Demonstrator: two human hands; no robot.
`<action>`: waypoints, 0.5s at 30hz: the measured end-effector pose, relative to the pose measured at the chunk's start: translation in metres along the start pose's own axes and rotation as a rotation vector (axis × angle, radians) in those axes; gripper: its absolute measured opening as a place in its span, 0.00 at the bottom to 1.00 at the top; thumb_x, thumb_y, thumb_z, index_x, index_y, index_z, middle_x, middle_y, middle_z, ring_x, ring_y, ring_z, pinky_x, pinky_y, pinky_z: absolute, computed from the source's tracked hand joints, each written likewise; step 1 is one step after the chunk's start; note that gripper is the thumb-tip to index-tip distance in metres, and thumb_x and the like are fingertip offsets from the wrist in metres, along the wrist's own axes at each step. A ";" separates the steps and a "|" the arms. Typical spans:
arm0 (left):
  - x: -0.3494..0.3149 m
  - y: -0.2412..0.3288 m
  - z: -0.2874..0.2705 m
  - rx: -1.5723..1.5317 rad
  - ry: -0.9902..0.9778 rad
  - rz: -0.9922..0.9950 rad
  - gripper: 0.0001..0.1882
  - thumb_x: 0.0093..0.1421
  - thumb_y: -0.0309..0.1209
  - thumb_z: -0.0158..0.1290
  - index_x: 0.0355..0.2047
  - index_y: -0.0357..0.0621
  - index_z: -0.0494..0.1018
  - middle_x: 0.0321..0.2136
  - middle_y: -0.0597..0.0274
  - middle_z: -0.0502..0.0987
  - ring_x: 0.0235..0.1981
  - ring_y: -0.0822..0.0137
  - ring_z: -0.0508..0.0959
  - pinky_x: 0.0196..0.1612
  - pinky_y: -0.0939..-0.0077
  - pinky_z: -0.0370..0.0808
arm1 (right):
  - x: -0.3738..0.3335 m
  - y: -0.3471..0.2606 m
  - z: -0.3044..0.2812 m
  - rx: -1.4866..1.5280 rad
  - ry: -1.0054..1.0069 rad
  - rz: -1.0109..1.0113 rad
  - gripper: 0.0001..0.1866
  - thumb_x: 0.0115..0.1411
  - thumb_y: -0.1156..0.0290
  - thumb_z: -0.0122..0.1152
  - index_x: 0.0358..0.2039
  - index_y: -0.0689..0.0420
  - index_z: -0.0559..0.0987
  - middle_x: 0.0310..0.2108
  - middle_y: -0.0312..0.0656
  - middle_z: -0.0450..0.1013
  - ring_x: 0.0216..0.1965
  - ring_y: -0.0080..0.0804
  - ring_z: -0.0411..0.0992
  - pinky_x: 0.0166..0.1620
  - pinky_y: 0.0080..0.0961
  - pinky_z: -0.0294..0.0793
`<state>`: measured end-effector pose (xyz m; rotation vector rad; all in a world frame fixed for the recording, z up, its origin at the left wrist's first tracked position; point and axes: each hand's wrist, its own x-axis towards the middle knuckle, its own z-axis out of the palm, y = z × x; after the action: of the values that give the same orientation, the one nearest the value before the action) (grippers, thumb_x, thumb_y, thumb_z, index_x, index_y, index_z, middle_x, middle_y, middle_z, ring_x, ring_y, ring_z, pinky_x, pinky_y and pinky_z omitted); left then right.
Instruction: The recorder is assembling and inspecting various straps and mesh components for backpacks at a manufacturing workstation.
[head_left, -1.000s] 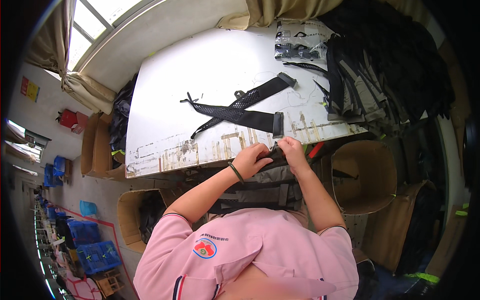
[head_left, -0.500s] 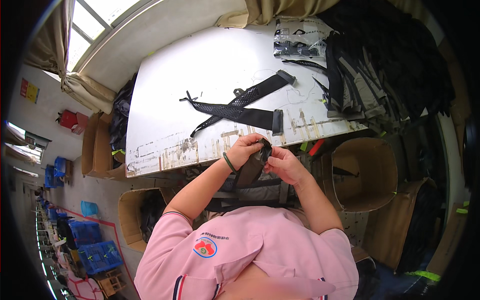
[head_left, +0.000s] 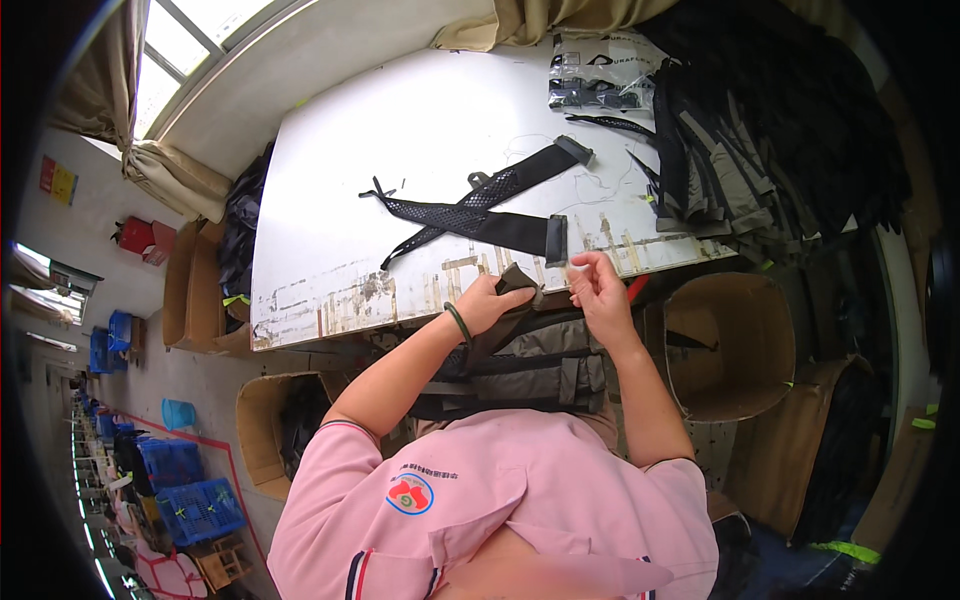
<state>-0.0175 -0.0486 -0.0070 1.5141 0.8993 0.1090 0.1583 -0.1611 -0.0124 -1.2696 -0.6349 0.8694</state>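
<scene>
My left hand is closed on the end of a dark grey-black fabric strap, thumb lying across the flattened end. Its lower part hangs below the table edge toward my lap. Just right of it, my right hand is raised, fingers loosely bent and apart, with nothing visible in them. Beyond my hands, two black mesh straps lie crossed on the white table, each with a grey end piece. More dark grey fabric lies across my lap.
Strap pieces are piled at the table's right, beside a clear plastic bag of dark parts. An open cardboard box stands right of my arm, another cardboard box at lower left. Blue crates stand farther left.
My right hand has let go of the strap end and moved right and slightly up. My left hand still grips it; the end now lies flatter and more visible.
</scene>
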 end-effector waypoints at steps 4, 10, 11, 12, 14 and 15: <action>-0.001 -0.003 0.010 -0.223 -0.025 0.076 0.16 0.59 0.40 0.57 0.34 0.37 0.78 0.26 0.67 0.78 0.28 0.78 0.74 0.32 0.80 0.71 | -0.009 0.013 0.008 -0.387 -0.325 -0.128 0.06 0.58 0.71 0.62 0.29 0.58 0.74 0.22 0.30 0.69 0.23 0.15 0.64 0.29 0.15 0.67; -0.003 -0.024 -0.002 -0.106 -0.202 0.010 0.16 0.60 0.41 0.56 0.34 0.38 0.76 0.28 0.67 0.78 0.30 0.78 0.74 0.32 0.80 0.71 | -0.011 0.007 0.001 -0.086 -0.269 0.064 0.06 0.56 0.74 0.63 0.30 0.57 0.73 0.22 0.30 0.69 0.24 0.14 0.64 0.29 0.14 0.66; -0.008 -0.032 -0.005 0.125 -0.270 0.123 0.17 0.59 0.42 0.56 0.34 0.37 0.76 0.26 0.66 0.77 0.29 0.76 0.74 0.33 0.79 0.71 | -0.013 0.008 -0.008 -0.086 -0.267 0.063 0.06 0.56 0.74 0.63 0.30 0.57 0.73 0.22 0.30 0.69 0.24 0.14 0.64 0.29 0.14 0.66; -0.013 -0.037 -0.009 0.355 -0.332 0.234 0.18 0.59 0.43 0.57 0.34 0.37 0.76 0.25 0.65 0.77 0.29 0.73 0.75 0.33 0.78 0.71 | -0.016 0.010 -0.022 -0.339 -0.257 0.050 0.07 0.54 0.72 0.64 0.30 0.57 0.73 0.22 0.33 0.70 0.25 0.19 0.67 0.30 0.18 0.69; -0.016 -0.037 -0.022 0.902 -0.559 0.023 0.20 0.56 0.45 0.59 0.34 0.38 0.75 0.23 0.60 0.75 0.27 0.64 0.75 0.34 0.74 0.72 | -0.024 0.022 -0.049 -0.591 -0.243 0.031 0.09 0.53 0.71 0.65 0.31 0.57 0.73 0.23 0.36 0.72 0.25 0.24 0.71 0.32 0.21 0.71; -0.017 -0.048 -0.029 0.874 -0.674 -0.008 0.19 0.54 0.45 0.61 0.34 0.41 0.75 0.24 0.56 0.75 0.28 0.58 0.76 0.36 0.70 0.73 | -0.032 0.034 -0.064 -0.953 -0.439 0.101 0.12 0.51 0.68 0.66 0.31 0.57 0.73 0.24 0.40 0.73 0.28 0.31 0.73 0.33 0.27 0.72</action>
<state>-0.0676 -0.0409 -0.0366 2.1374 0.3911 -0.8567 0.1860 -0.2202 -0.0572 -1.9793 -1.4533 0.9703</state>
